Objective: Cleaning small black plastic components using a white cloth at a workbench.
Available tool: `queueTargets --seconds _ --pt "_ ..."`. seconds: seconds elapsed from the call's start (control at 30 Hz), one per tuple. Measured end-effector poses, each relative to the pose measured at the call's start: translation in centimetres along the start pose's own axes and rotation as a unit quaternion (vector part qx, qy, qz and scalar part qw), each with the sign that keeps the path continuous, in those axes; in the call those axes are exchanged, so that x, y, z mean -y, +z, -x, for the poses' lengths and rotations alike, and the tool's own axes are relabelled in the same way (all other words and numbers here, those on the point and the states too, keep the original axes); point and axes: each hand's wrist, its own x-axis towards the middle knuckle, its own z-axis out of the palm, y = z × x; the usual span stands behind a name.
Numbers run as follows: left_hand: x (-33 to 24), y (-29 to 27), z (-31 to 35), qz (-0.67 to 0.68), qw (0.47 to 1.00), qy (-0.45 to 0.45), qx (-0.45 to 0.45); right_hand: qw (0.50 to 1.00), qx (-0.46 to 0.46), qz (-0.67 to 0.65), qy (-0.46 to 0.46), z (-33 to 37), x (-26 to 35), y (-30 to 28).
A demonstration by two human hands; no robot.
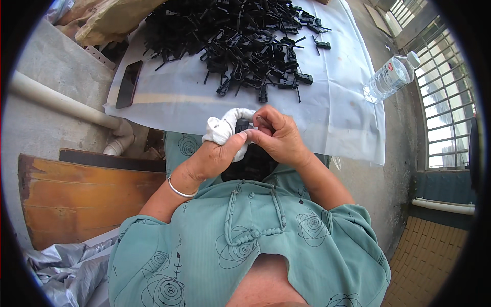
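My left hand [219, 153] has a white cloth [220, 131] wrapped about its fingers, and a silver bangle circles the wrist. Within those curled fingers sits a small black plastic part [244, 126], partly hidden by the cloth. Close against it, my right hand [279, 134] is closed in a pinch, its thumb meeting the left thumb. What the right fingertips grip is too small to make out. Both hands are held in front of the table's near edge, above my lap. On the table beyond them lies a large heap of similar black plastic parts [245, 46].
A white sheet [337, 102] covers the table. A dark phone [129, 84] lies at its left, and a clear plastic bottle [391, 77] stands at the right edge. A pale pipe [61, 102] and a wooden board [82, 194] are on the left. A barred window [442, 97] is at right.
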Motion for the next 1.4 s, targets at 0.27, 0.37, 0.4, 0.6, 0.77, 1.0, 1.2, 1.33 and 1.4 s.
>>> queueTargets --seconds 0.27,0.37,0.4,0.6,0.77,1.0,1.2,1.33,1.4 --pt "1.2 0.4 -0.7 -0.136 0.984 0.095 -0.071 0.991 0.03 0.095 -0.09 0.1 -0.1 0.3" --pt "1.5 0.8 -0.9 -0.255 0.951 0.155 -0.079 0.995 0.053 0.083 -0.015 -0.1 -0.1 0.3" --pt "1.6 0.9 -0.9 -0.349 0.914 0.189 -0.086 0.995 0.052 0.084 -0.014 -0.1 -0.2 0.5" --pt "2.1 0.9 -0.4 -0.313 0.93 0.16 -0.104 0.999 0.021 0.029 -0.007 0.1 -1.0 1.4" --pt "1.9 -0.2 -0.6 -0.413 0.892 0.16 -0.095 0.928 -0.086 0.361 -0.042 -1.7 -0.8 -1.3" --pt "1.3 -1.6 -1.9 -0.508 0.817 0.237 -0.133 0.871 -0.153 0.466 0.018 -3.6 -3.1 -2.1" --pt "-0.1 -1.5 -2.8 -0.26 0.941 0.186 -0.114 0.885 -0.126 0.446 0.049 -1.2 -0.3 -4.7" --pt "-0.5 -1.5 -3.4 -0.235 0.956 0.166 -0.048 0.903 -0.055 0.421 0.067 -0.8 0.9 -5.2" --pt "-1.0 -1.2 -3.3 -0.248 0.955 0.16 -0.008 0.949 0.154 0.275 0.024 -0.7 1.4 -5.4"
